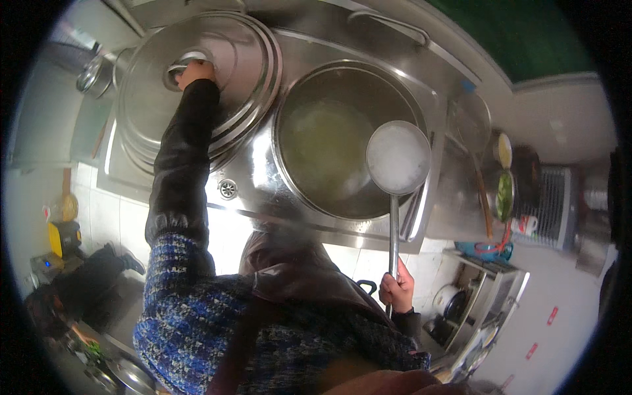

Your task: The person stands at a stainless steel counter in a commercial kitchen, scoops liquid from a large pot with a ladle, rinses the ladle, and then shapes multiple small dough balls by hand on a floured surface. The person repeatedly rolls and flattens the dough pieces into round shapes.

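Observation:
My left hand (197,73) is closed around the handle at the middle of a wide stainless steel lid (237,94). That lid lies over a large round pot on the left of the steel range. With my right hand (397,289) I grip the long metal handle of a ladle (398,158). The ladle's round bowl is over the right side of an open large pot (286,182). Inside the bowl everything looks whitish and hazy; whether that is liquid, foam or steam I cannot tell. Cloudy yellow-green liquid (323,143) fills part of the open pot.
A wooden-handled mesh strainer (471,118) lies on the steel surface at the right, near a dish of green food (504,196). Below it stands a steel shelf unit (486,301) with cookware. At the lower left, another person's hand (85,336) is near green vegetables (93,349).

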Tool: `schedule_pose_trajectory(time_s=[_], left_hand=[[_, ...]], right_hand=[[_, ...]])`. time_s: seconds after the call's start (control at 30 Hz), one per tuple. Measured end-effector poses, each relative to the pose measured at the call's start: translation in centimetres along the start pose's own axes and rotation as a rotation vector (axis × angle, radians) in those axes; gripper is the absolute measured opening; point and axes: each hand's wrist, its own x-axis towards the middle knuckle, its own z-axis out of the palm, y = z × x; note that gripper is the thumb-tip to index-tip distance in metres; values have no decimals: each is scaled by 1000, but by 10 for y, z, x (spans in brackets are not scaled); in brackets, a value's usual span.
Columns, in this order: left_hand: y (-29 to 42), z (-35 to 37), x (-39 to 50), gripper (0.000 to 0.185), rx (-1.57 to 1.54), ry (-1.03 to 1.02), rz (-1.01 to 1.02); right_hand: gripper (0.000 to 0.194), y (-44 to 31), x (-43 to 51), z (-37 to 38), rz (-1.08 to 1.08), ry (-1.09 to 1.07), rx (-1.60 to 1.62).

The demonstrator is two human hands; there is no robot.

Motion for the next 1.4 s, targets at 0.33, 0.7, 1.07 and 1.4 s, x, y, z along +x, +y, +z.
schedule_pose_trajectory(time_s=[0.33,0.7,1.07,1.4], left_hand=[[83,95,-192,39,-131,-151,579],[190,130,-335,42,-340,-586,802],[198,129,-335,31,-674,-641,804],[-45,24,-390,26,-1328,-264,-221]], right_hand=[[67,14,3,7,-139,115,-36],[66,0,-12,-24,-36,96,447],[63,58,-2,-100,-490,60,-611],[60,5,13,-55,-53,-149,-111]])
